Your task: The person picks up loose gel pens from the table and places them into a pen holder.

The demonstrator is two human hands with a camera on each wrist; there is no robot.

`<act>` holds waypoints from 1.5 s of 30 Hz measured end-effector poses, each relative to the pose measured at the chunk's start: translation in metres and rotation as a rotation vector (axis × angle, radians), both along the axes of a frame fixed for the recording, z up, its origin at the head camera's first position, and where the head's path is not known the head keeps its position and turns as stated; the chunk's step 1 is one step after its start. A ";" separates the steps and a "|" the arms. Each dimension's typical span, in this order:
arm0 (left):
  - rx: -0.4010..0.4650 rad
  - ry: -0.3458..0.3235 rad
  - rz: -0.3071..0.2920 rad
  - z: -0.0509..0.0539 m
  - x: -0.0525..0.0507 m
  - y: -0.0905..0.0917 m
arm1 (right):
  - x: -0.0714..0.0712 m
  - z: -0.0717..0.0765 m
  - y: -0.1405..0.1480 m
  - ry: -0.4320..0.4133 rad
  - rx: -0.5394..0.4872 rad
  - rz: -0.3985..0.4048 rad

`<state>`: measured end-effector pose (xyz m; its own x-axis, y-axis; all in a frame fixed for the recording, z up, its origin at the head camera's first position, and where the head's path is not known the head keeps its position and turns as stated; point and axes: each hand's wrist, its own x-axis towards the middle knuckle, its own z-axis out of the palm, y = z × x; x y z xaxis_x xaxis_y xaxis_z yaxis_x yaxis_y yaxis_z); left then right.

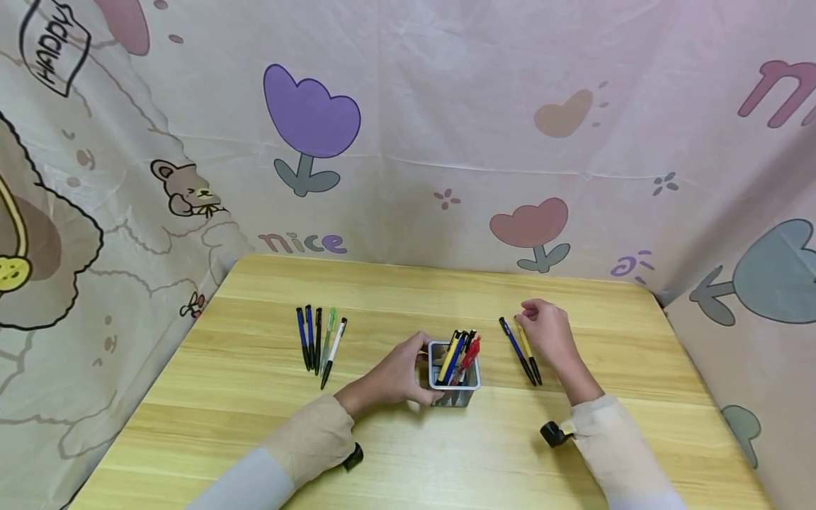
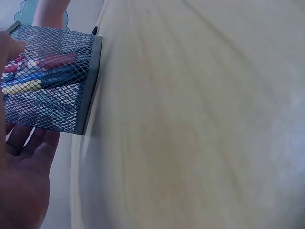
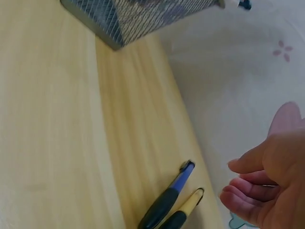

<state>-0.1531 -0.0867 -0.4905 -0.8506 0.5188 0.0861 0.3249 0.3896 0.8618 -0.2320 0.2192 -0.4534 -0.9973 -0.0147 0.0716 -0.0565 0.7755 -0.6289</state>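
Here, the head view shows the left hand (image 1: 397,374) gripping a mesh holder (image 1: 454,398) on the table (image 1: 408,460), the right hand (image 1: 551,333) near a yellow pen (image 1: 525,342). The left wrist view shows pens (image 2: 29,86) inside; in the right wrist view, relaxed fingers (image 3: 257,191) hold nothing.

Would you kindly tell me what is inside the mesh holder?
The mesh holder holds a yellow pen, a blue pen, a red pen and others; overlap hides their number.
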 end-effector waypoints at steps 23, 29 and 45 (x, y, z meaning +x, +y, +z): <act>0.019 -0.006 -0.009 0.001 0.001 0.000 | -0.017 -0.016 0.002 -0.135 0.221 -0.016; 0.007 0.001 -0.003 0.002 0.000 0.000 | -0.017 -0.015 0.003 -0.164 0.212 -0.021; -0.012 -0.015 0.000 0.002 0.000 0.000 | -0.008 0.000 0.011 -0.142 0.115 -0.042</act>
